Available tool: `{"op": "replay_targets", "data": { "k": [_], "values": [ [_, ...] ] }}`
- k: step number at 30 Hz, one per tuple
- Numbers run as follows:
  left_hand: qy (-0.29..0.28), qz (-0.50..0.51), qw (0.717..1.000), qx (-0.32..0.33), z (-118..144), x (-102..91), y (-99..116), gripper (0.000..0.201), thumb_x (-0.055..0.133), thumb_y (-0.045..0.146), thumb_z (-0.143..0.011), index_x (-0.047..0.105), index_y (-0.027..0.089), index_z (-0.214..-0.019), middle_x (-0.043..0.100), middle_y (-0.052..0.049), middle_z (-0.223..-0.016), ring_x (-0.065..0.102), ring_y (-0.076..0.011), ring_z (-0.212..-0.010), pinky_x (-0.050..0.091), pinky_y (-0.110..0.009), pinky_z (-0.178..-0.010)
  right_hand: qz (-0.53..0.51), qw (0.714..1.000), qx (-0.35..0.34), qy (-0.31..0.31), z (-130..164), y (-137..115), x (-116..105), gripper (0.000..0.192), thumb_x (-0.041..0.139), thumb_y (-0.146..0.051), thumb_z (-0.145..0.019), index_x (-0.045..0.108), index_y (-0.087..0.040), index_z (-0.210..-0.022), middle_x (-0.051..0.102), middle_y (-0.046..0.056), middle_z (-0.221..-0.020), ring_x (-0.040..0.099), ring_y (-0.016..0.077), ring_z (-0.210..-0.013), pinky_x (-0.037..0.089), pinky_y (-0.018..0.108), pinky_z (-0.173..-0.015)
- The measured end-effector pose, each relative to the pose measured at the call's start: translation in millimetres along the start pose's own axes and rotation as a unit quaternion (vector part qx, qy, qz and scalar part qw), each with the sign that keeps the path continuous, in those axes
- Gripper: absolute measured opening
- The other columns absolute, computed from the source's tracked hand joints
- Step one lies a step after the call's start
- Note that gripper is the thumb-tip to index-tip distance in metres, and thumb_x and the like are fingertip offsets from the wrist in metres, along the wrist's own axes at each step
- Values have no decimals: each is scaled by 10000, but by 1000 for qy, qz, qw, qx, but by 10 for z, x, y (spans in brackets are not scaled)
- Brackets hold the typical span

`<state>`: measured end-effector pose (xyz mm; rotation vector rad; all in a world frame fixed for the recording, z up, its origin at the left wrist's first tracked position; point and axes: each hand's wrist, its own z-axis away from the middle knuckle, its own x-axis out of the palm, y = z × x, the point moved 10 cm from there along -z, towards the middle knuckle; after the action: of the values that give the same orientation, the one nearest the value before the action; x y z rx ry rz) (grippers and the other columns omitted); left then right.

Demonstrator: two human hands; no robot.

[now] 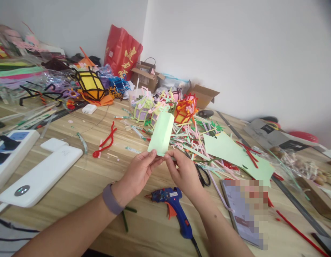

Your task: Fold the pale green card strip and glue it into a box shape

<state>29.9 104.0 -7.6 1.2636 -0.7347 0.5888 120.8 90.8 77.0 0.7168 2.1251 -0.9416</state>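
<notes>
A folded piece of light green paper (161,134) is held up above the table, its lower edge pinched by both hands. My left hand (137,171) grips the lower left corner between thumb and fingers. On the lower right corner, my right hand (183,171) has its thumb and fingers closed. Below the hands lies a blue hot glue gun (172,203), its nozzle pointing left. Black-handled scissors (203,175) are partly hidden behind my right hand. A larger cut sheet of light green paper (233,151) rests to the right.
Cut pipe cleaner scraps (192,139) and small pipe cleaner lanterns (185,110) crowd the table's middle. A white power bank (42,175) and power strip (12,157) lie left, a phone (243,214) right. A red bag (122,51) and cardboard box (146,76) stand at the wall.
</notes>
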Motion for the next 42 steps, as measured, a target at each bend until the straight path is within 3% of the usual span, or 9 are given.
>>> {"op": "replay_targets", "data": {
  "k": [12, 21, 33, 42],
  "values": [
    [-24, -15, 999, 18, 24, 55, 29, 117, 775, 244, -673, 711, 163, -729, 748, -39, -803, 687, -205, -911, 513, -312, -913, -16, 998, 58, -12, 6, 103, 33, 214, 428, -300, -937, 567, -202, -806, 628, 10, -685, 537, 128, -555, 369, 225, -529],
    [-15, -42, 999, 9, 15, 23, 8, 51, 703, 154, -712, 735, 150, -751, 753, -51, -809, 689, -189, -881, 520, -246, -838, 3, 998, 52, -19, 15, 82, 40, 210, 430, -286, -932, 566, -203, -795, 610, 11, -668, 540, 136, -569, 370, 224, -524],
    [13, -12, 1000, 0, 15, -14, -12, 63, 687, 98, -690, 709, 149, -662, 721, -18, -694, 655, -130, -706, 521, -218, -750, 18, 997, 60, -47, 18, 72, 113, 204, 437, -269, -930, 548, -208, -770, 580, 4, -654, 530, 135, -564, 366, 225, -537],
    [33, -23, 999, -8, 21, -37, -27, 68, 687, 86, -680, 687, 151, -663, 709, -12, -675, 645, -132, -688, 508, -231, -742, 26, 996, 60, -65, 26, 77, 151, 203, 423, -269, -932, 535, -206, -776, 581, 4, -656, 539, 139, -572, 369, 231, -551]
  ]
}}
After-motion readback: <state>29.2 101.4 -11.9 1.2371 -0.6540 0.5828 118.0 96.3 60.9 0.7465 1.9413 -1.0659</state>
